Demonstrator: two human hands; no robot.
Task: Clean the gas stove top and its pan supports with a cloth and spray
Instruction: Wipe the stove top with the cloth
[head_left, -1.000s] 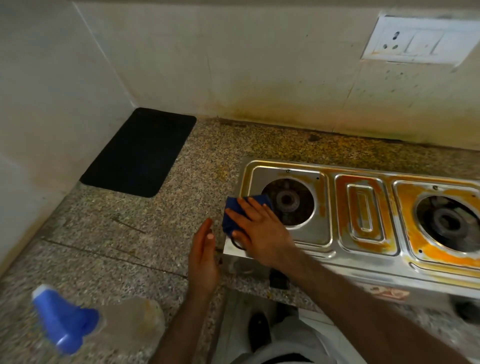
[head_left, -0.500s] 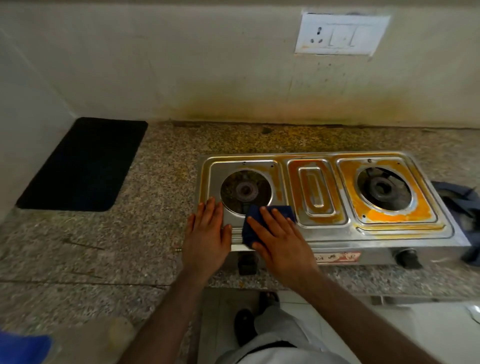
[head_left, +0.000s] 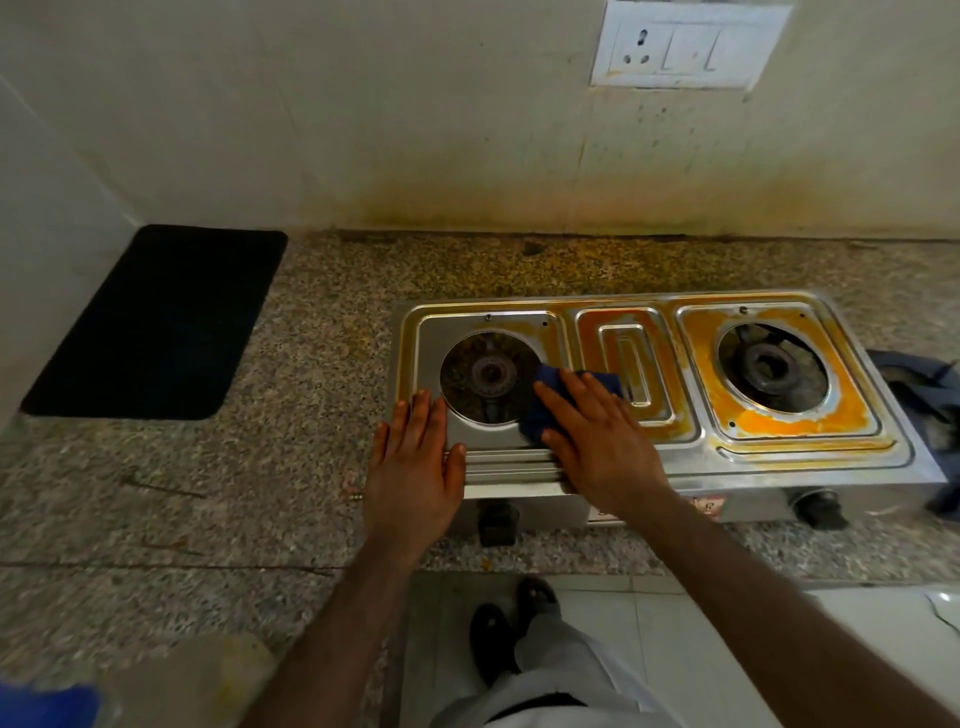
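2-burner steel gas stove (head_left: 810, 467) sits on the speckled granite counter (head_left: 208, 493), back edge near the stained wall (head_left: 415, 130). Right hand (head_left: 597, 441) lies flat on a dark blue cloth (head_left: 556, 384), fingers straight and spread, pressing it onto the stove top between the left burner (head_left: 488, 374) and the raised centre panel (head_left: 626, 364); cloth pokes out beyond the fingertips & touches the rim of the left burner opening. Left hand (head_left: 413, 467) also flat, fingers straight and together, palm down on the stove's front-left corner, thumb on the front ridges, holding nothing. Steel around the left burner looks grey and mostly free of stain; orange-yellow grime covers the centre panel and the area round the right burner (head_left: 769, 366), thickest along its front. No pan supports on either burner. 2 black knobs (head_left: 498, 525) on the front face, 1 under each burner. Spray bottle (head_left: 78, 696) lies at bottom-left on the counter, well apart from the stove, blurred, blue head at the frame edge. Black mat (head_left: 156, 322) lies on the counter left of the stove, against the side wall. White switch plate w/ socket (head_left: 685, 47) on the wall above. Dark bluish cloth-like item (head_left: 924, 395) just right of the stove, partly cut off, can't tell what it is. Person's dark shoes (head_left: 509, 623) and light trousers show over the tiled floor below.
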